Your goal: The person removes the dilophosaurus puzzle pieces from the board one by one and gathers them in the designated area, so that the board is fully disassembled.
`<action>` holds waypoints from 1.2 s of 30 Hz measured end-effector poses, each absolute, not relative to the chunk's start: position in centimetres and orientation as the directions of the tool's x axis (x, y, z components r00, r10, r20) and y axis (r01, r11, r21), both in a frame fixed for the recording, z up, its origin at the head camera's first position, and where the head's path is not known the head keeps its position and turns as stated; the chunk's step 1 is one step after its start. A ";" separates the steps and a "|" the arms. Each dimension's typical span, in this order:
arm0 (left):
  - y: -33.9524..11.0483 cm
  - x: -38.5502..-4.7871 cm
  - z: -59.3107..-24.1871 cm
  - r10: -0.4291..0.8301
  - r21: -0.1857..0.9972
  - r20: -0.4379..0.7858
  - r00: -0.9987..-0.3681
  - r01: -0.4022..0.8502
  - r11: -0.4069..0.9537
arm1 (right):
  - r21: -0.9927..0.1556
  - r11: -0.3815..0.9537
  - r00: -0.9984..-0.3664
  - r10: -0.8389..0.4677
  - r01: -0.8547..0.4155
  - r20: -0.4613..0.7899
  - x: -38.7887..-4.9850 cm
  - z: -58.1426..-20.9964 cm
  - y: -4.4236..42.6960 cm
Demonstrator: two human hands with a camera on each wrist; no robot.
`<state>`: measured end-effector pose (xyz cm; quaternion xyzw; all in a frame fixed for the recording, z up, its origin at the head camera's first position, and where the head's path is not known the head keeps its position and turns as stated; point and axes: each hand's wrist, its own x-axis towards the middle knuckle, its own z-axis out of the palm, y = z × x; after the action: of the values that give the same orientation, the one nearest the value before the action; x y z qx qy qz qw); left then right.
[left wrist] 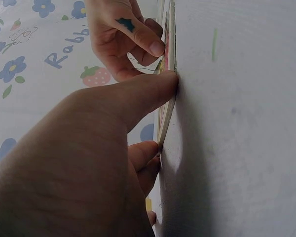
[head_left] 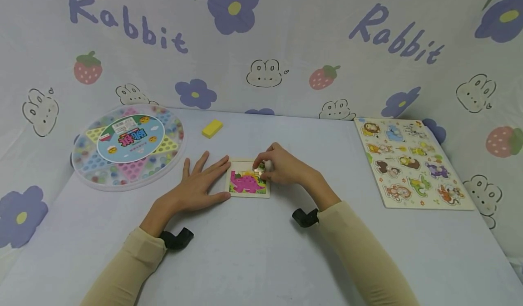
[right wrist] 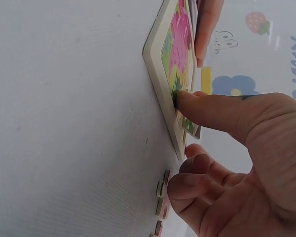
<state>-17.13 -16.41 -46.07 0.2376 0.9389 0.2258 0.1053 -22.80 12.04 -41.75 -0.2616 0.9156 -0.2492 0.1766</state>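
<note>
The left forearm [head_left: 126, 265] and the right forearm [head_left: 365, 256] are stretched forward, both covered by sleeves. The left hand [head_left: 199, 186] is held palm down, with fingers spread and thumb extended. The right hand [head_left: 284, 163] is bent at the knuckles; its thumb and forefinger are held in a pinch, and the other fingers are curled.

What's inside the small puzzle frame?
The frame holds a pink dinosaur, with a pale patch above left. The right hand, pinching a green piece, covers part of the upper right; what's beneath can't be seen.
</note>
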 end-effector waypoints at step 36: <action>-16.4 -17.1 -46.2 0.491 0.472 -0.085 -0.867 0.399 0.786 | -0.555 0.731 -0.854 -0.516 -0.397 -0.068 -23.0 -41.9 12.7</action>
<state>-17.14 -16.39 -46.17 0.2366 0.9395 0.2255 0.1022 -22.99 12.73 -41.91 -0.2470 0.9239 -0.2712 0.1093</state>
